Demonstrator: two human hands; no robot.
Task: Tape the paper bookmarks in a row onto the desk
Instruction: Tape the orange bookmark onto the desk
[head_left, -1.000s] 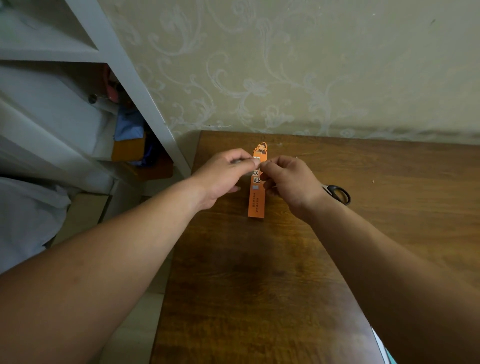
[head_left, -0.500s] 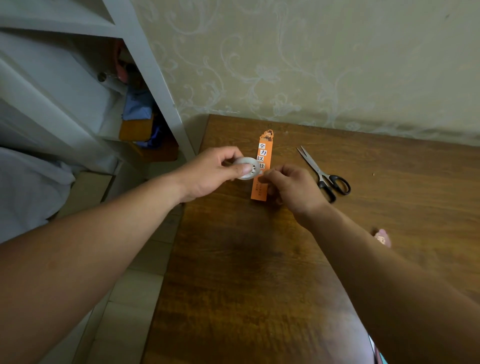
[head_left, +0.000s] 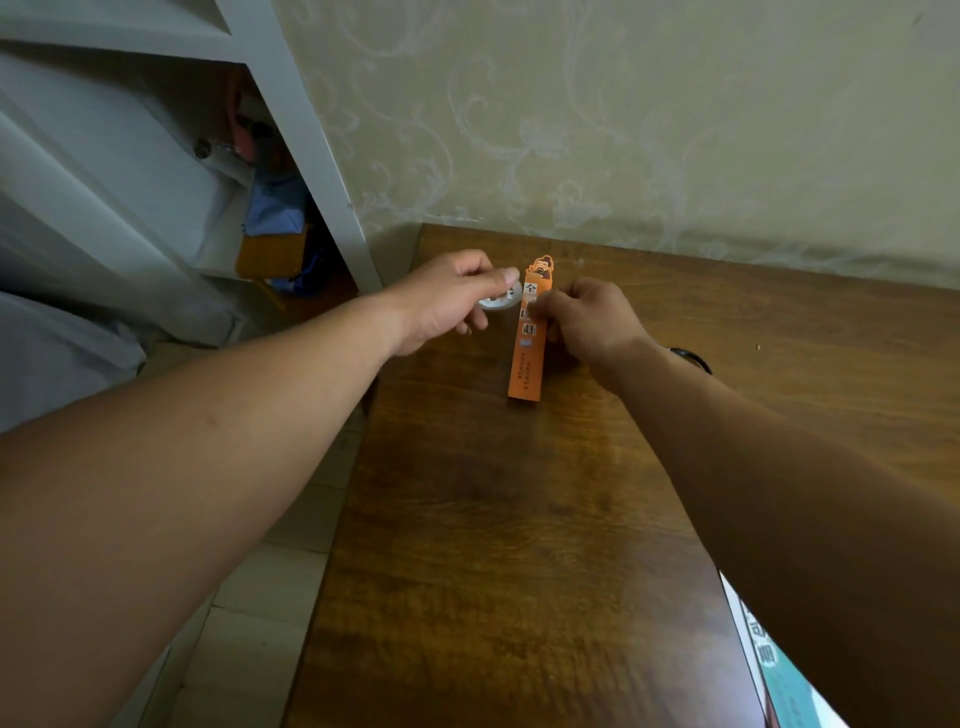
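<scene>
An orange paper bookmark (head_left: 529, 353) with a cartoon figure at its top lies lengthwise on the wooden desk (head_left: 519, 519), near the far left corner. My left hand (head_left: 447, 301) grips a small roll of clear tape (head_left: 496, 300) just left of the bookmark's upper part. My right hand (head_left: 587, 317) sits at the bookmark's right edge, its fingers curled and pinching the tape's free end over the upper part of the bookmark. The strip of tape itself is too faint to make out.
Black scissor handles (head_left: 693, 358) peek out behind my right forearm. A printed teal and white sheet (head_left: 779, 670) lies at the desk's near right edge. A white shelf unit (head_left: 291, 130) stands left of the desk, and a patterned wall runs behind it.
My left hand has drawn the tape roll leftward, off the bookmark. My right hand has shifted up to the bookmark's upper part and now hides most of the scissors.
</scene>
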